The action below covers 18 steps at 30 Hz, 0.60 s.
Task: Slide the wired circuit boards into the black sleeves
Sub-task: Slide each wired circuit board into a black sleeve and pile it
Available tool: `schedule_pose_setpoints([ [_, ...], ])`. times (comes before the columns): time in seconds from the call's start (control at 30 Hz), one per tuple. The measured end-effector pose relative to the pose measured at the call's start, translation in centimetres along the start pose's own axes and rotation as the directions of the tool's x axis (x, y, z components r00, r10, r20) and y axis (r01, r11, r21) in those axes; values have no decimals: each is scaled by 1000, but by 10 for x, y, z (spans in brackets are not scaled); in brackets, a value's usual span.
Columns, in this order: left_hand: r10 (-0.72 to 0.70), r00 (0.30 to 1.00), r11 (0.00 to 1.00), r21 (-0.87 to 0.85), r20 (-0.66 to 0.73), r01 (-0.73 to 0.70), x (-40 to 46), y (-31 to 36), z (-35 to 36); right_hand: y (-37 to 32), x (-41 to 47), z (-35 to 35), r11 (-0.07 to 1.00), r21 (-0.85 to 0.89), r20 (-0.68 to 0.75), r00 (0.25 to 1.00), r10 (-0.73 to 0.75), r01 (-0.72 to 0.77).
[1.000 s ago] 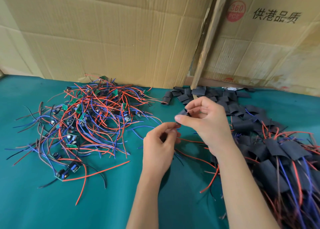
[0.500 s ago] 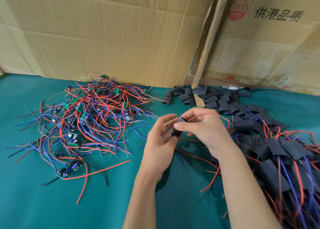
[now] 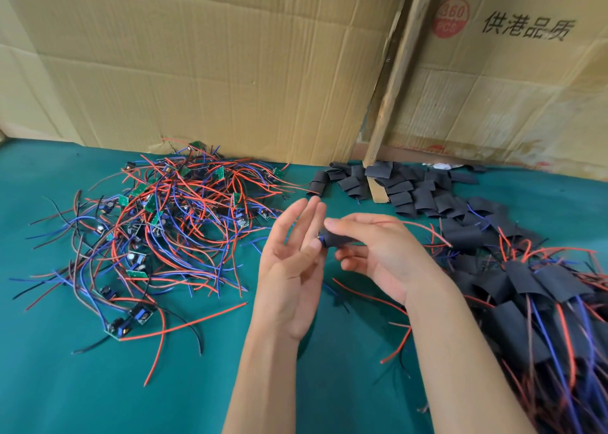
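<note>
My right hand (image 3: 378,252) grips a black sleeve (image 3: 335,239) with a circuit board inside it; red and blue wires trail out to the right. My left hand (image 3: 292,262) is beside the sleeve's left end, fingers straight and spread, its thumb touching that end. A tangled heap of bare wired circuit boards (image 3: 164,229) lies on the left. Several empty black sleeves (image 3: 401,187) lie at the back. A pile of sleeved boards (image 3: 533,302) fills the right side.
The work surface is a green cloth (image 3: 82,384). Cardboard boxes (image 3: 214,65) stand as a wall along the back, with a wooden slat (image 3: 398,68) leaning between them. Loose red wires (image 3: 368,297) cross the cloth under my wrists.
My left hand has opened from a pinch to flat fingers against the sleeve's end. The right hand has turned the sleeve more level and moved slightly right.
</note>
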<state>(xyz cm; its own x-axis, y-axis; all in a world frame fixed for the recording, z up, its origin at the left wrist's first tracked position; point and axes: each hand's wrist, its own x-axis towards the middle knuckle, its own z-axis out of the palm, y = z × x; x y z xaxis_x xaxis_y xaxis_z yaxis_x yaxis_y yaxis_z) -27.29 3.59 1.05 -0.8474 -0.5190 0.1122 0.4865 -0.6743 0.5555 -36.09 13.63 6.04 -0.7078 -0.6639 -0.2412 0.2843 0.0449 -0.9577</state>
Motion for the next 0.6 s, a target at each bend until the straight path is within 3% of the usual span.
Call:
schedule_pose_setpoints([
  [0.2, -43, 996, 999, 9, -80, 44, 4, 0, -6, 2, 1, 9, 999, 1, 37, 998, -50, 50],
  [0.37, -128, 989, 989, 65, -69, 132, 2, -5, 2, -1, -4, 4, 994, -67, 105, 991, -82, 90],
  [0.53, -119, 992, 958, 258, -34, 124, -3, -10, 11, -25, -26, -28, 931, -356, -46, 994, -97, 75],
  [0.6, -145, 988, 960, 234, -50, 153, -4, -8, 12, -47, -53, -54, 855, -519, -177, 980, -87, -17],
])
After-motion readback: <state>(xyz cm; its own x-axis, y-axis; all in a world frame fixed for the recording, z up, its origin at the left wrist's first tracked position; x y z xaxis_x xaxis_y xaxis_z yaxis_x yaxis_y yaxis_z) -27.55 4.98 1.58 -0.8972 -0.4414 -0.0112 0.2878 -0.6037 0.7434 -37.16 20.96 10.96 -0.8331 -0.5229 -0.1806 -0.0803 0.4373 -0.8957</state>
